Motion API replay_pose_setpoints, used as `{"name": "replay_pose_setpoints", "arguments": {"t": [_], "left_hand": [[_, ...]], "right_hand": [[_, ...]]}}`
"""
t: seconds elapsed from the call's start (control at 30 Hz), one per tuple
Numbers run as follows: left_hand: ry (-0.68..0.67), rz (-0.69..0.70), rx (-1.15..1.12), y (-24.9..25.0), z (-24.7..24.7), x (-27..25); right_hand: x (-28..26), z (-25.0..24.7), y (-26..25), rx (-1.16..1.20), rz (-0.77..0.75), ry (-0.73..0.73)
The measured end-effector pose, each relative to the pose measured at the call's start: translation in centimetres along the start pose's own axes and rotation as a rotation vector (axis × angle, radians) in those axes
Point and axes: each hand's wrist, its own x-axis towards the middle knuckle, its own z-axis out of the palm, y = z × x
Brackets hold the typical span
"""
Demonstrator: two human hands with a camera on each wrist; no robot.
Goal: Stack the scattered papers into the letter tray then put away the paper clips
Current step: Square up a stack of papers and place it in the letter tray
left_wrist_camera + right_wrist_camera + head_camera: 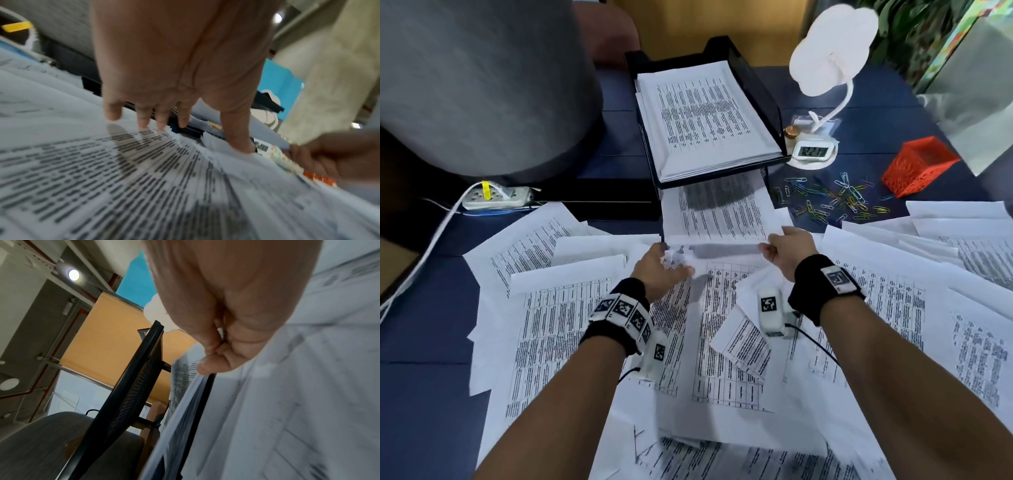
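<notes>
My right hand [786, 251] pinches sheet [717, 212] corner; left hand [659, 270] flat, fingers spread on scattered papers [558, 329]. I should feed sheet level into letter tray [763, 99] lower slot.

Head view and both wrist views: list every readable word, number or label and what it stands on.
White digital clock beside the black letter tray: dark digits, too blurred to read.
Printed white papers scattered on the blue desk, and the sheet pinched by the right hand: text too small and blurred.
Black-and-white square markers on the wristbands: patterns, no words.
</notes>
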Motion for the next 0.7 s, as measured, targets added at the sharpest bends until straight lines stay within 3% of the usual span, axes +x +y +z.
{"name": "replay_pose_setpoints", "arguments": {"t": [0.1, 0.2, 0.4, 0.57, 0.7], "left_hand": [[-0.033, -0.05, 0.41, -0.5, -0.2, 0.4], [-0.111, -0.097, 0.598, -0.6, 0.4, 0.6], [-0.147, -0.168, 0.672, 0.5, 0.9, 1.0], [-0.145, -0.172, 0.643, 0.6, 0.8, 1.0], [-0.141, -0.17, 0.646, 0.7, 0.7, 1.0]], "right_hand": [[1.4, 0.9, -0.7, 0.084, -0.011, 0.028], [3.0, 1.9, -1.5, 0.131, -0.042, 0.063], [6.0, 3.8, -2.7, 0.133, -0.055, 0.065], [7.4, 5.4, -3.6, -0.086, -0.11, 0.075], [8.2, 5.7, -3.6, -0.019, -0.089, 0.056]]}}
